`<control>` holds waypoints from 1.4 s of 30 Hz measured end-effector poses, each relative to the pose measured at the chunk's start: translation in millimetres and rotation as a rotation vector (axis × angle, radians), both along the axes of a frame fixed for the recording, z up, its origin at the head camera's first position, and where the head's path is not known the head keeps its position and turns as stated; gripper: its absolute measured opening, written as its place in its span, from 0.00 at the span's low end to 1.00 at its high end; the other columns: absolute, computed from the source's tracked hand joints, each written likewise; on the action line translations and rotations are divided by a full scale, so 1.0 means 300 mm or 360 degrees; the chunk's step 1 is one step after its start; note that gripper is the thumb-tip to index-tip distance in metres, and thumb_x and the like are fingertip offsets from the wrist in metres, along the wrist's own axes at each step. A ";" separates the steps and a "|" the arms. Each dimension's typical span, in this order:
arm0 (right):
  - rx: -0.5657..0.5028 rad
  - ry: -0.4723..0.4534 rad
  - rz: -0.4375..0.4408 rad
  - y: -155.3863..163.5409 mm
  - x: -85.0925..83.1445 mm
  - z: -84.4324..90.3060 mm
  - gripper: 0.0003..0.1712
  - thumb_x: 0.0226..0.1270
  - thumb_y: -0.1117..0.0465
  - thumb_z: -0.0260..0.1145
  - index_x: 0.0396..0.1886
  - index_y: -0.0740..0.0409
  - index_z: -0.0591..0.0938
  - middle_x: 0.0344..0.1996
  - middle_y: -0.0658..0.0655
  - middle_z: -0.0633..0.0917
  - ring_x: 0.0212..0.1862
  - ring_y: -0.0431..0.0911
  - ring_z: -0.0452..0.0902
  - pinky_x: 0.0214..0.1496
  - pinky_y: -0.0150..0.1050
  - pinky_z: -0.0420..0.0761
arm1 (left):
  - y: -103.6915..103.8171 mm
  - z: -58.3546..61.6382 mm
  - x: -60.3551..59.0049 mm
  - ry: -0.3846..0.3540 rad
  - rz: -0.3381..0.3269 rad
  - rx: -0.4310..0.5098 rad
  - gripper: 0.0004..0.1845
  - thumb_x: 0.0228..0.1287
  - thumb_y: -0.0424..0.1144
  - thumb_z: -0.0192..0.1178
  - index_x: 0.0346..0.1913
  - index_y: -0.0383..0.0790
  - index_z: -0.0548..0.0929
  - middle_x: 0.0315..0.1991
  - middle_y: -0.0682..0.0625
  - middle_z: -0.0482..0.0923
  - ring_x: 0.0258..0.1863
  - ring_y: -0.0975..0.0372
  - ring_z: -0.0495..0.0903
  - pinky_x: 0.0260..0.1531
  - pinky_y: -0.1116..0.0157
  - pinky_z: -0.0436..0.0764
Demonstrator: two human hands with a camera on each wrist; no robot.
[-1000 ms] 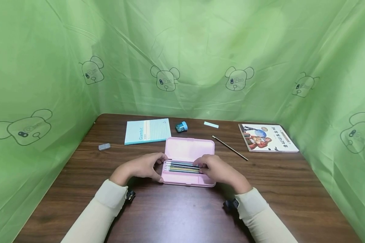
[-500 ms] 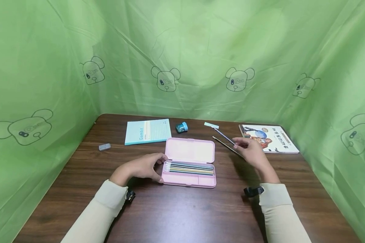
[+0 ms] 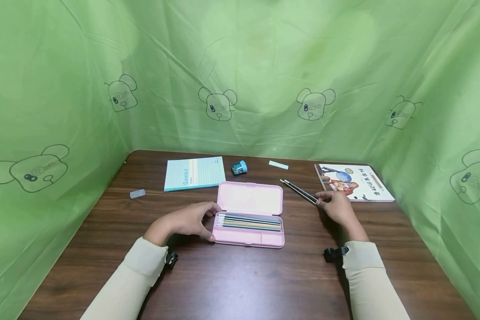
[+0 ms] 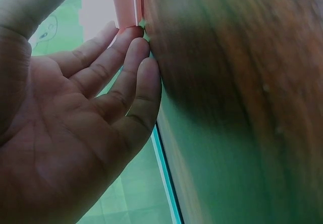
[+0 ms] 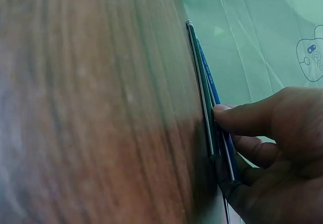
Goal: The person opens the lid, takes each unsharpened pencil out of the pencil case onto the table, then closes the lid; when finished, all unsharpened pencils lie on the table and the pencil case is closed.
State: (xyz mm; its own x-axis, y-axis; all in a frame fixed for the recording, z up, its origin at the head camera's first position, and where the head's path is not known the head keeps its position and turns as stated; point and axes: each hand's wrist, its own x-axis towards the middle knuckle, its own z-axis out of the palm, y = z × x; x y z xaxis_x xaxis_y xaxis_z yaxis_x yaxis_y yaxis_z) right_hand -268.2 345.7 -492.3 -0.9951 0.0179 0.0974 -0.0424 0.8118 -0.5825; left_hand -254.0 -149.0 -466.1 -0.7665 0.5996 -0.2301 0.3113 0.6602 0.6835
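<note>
"Gambit" in white down the left margin of the light blue notebook (image 3: 194, 172); nothing else legible.

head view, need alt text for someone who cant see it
A person's right hand pinches two pencils lying on a brown table, while the left hand rests against the left end of an open pink case of pencils. A notebook, sharpener, book and green curtain lie beyond.
</note>
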 end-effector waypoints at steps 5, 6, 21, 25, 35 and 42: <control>-0.0024 -0.0006 0.0014 0.000 0.000 0.003 0.12 0.76 0.68 0.72 0.54 0.68 0.92 0.46 0.66 0.95 0.40 0.49 0.80 0.43 0.39 0.75 | 0.000 0.003 0.002 0.0000 0.0013 -0.0007 0.43 0.54 0.47 0.89 0.70 0.44 0.79 0.64 0.46 0.82 0.68 0.52 0.79 0.76 0.45 0.77; -0.0028 -0.0014 0.0018 0.000 0.001 0.005 0.12 0.76 0.67 0.72 0.54 0.68 0.92 0.46 0.66 0.95 0.40 0.49 0.80 0.43 0.39 0.75 | 0.000 0.002 0.002 0.0005 0.0007 -0.0007 0.43 0.54 0.47 0.89 0.70 0.43 0.79 0.64 0.46 0.82 0.67 0.52 0.79 0.76 0.45 0.77; -0.0037 -0.0080 0.0016 0.006 0.008 0.011 0.14 0.77 0.64 0.73 0.56 0.68 0.91 0.48 0.67 0.94 0.40 0.49 0.79 0.44 0.42 0.75 | 0.000 0.001 -0.002 0.0021 -0.0023 0.0018 0.42 0.54 0.46 0.89 0.69 0.42 0.79 0.63 0.46 0.82 0.66 0.52 0.80 0.74 0.45 0.77; -0.0038 -0.0085 0.0016 0.006 0.005 0.007 0.14 0.77 0.64 0.73 0.56 0.68 0.91 0.48 0.67 0.94 0.40 0.49 0.79 0.44 0.42 0.75 | 0.000 -0.002 0.000 0.0025 -0.0020 0.0015 0.42 0.54 0.46 0.89 0.69 0.42 0.79 0.63 0.47 0.82 0.66 0.52 0.80 0.74 0.46 0.77; -0.0032 -0.0024 0.0092 -0.073 0.022 0.085 0.18 0.78 0.64 0.73 0.62 0.67 0.89 0.56 0.68 0.93 0.55 0.57 0.87 0.56 0.47 0.81 | -0.002 0.001 0.003 0.0014 -0.0013 0.0008 0.42 0.54 0.46 0.89 0.69 0.43 0.79 0.63 0.47 0.83 0.66 0.52 0.80 0.74 0.45 0.77; -0.0050 -0.0094 0.0569 -0.282 0.091 0.193 0.23 0.75 0.66 0.75 0.66 0.64 0.88 0.47 0.60 0.94 0.51 0.52 0.90 0.57 0.50 0.89 | 0.000 0.000 0.001 0.0021 -0.0006 -0.0016 0.42 0.54 0.47 0.89 0.70 0.44 0.79 0.64 0.47 0.82 0.67 0.52 0.79 0.75 0.44 0.77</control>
